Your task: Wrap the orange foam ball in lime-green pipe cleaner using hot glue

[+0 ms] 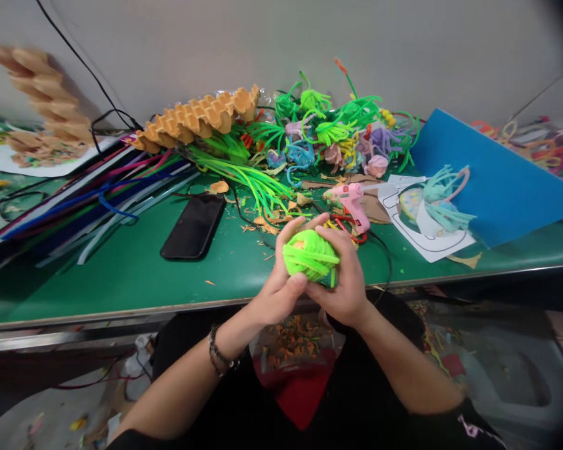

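Between my two hands, over the front edge of the green table (244, 275), is a ball wound with bright green pipe cleaners (309, 255). A small orange-tan patch shows through near its top. My left hand (286, 275) wraps its left side, thumb across the lower front. My right hand (344, 269) cups the right side and underside. Just behind them lies a pink hot glue gun (351, 201), its nozzle pointing right. Loose light-green pipe cleaners (258, 181) fan out beyond my left hand.
A black phone (193, 226) lies left of my hands. Long pipe cleaners (98, 187), a brown egg carton (201, 119) and a colourful pipe-cleaner pile (333, 131) stretch behind. At right, a blue board (497, 175) leans beside paper cutouts (426, 231). Carton scraps lie about.
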The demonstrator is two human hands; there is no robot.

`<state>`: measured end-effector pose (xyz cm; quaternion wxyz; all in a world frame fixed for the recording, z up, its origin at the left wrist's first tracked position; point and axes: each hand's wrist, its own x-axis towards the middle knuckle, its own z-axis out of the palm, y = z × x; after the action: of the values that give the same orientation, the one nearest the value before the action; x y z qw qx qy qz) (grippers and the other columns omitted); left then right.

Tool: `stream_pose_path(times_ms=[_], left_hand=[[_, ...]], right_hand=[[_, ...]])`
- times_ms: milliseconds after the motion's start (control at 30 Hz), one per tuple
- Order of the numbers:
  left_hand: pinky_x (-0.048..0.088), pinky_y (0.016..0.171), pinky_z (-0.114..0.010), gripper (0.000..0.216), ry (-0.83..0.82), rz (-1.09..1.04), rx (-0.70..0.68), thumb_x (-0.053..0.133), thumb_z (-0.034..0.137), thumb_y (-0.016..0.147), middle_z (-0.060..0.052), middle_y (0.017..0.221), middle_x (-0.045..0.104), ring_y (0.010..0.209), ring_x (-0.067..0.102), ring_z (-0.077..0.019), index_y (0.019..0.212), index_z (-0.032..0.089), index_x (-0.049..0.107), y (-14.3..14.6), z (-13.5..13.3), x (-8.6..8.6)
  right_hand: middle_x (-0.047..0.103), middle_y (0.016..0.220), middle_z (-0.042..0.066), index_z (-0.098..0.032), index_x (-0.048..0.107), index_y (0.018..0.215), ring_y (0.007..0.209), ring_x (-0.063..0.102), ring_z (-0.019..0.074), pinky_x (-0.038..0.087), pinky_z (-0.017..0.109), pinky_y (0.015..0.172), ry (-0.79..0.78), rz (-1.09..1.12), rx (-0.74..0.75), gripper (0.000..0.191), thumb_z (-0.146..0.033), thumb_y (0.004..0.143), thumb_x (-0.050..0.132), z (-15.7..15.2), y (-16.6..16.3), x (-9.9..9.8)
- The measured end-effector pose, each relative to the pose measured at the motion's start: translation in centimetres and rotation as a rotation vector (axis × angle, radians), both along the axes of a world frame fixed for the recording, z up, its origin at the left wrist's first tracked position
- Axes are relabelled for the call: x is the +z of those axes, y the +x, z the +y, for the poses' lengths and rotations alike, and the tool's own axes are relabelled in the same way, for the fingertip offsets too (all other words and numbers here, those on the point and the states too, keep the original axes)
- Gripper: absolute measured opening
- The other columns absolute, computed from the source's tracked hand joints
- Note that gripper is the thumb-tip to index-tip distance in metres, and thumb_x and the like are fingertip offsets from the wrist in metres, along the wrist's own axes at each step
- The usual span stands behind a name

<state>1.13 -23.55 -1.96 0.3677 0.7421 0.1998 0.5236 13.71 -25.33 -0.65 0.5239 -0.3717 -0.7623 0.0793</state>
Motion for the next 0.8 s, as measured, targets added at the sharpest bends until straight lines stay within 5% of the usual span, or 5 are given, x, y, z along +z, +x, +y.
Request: stream_pose_path(times_ms=[133, 233, 367, 633, 800], left_hand=[[0.046, 0.101, -0.043, 0.071, 0.067, 0.176, -0.037, 0.015, 0.064, 0.091, -0.021, 0.15, 0.032, 0.137, 0.04, -0.0246, 0.146, 0.021, 0.005, -1.3, 1.4, 0.0], [0.023, 0.115, -0.052, 0.081, 0.29, 0.337, 0.144, 0.038, 0.064, 0.087, -0.019, 0.155, 0.024, 0.144, 0.023, -0.0295, 0.148, 0.02, 0.007, -3.2, 2.4, 0.8], [0.0, 0.118, -0.047, 0.072, 0.642, 0.715, 0.305, 0.055, 0.03, 0.084, -0.013, 0.149, 0.04, 0.141, 0.032, -0.0255, 0.147, 0.02, 0.021, -4.0, 2.0, 1.5], [0.033, 0.105, -0.032, 0.06, 0.753, 0.785, 0.396, 0.032, 0.007, 0.091, -0.018, 0.139, 0.051, 0.127, 0.052, -0.02, 0.148, 0.01, 0.014, -1.9, 1.4, 0.7], [0.034, 0.104, -0.033, 0.064, 0.711, 0.704, 0.39, 0.036, 0.023, 0.097, -0.018, 0.136, 0.054, 0.123, 0.055, -0.0202, 0.15, 0.01, 0.004, -2.7, 2.0, 0.8]], right_hand=[[0.059, 0.112, 0.006, -0.029, 0.044, 0.125, 0.105, 0.056, 0.0248, 0.048, 0.045, 0.091, 0.025, -0.004, -0.08, 0.053, -0.03, 0.076, 0.063, 0.3, 0.7, 0.2], [0.061, 0.11, 0.007, -0.026, 0.047, 0.121, 0.102, 0.057, 0.0248, 0.049, 0.044, 0.09, -0.027, -0.105, -0.127, 0.051, -0.028, 0.073, 0.064, 0.8, 1.6, 0.1], [0.06, 0.105, 0.01, -0.019, 0.051, 0.116, 0.101, 0.057, 0.0266, 0.05, 0.045, 0.088, -0.123, -0.35, -0.113, 0.043, -0.025, 0.075, 0.063, 1.0, 2.2, -0.3], [0.059, 0.102, 0.014, -0.014, 0.054, 0.104, 0.097, 0.056, 0.0298, 0.052, 0.051, 0.083, -0.187, -0.509, -0.151, 0.033, -0.017, 0.073, 0.065, -0.5, 1.0, 0.8], [0.06, 0.104, 0.011, -0.019, 0.043, 0.12, 0.096, 0.057, 0.0259, 0.053, 0.044, 0.081, -0.147, -0.356, -0.127, 0.045, -0.022, 0.079, 0.063, -0.7, 0.9, 1.5]])
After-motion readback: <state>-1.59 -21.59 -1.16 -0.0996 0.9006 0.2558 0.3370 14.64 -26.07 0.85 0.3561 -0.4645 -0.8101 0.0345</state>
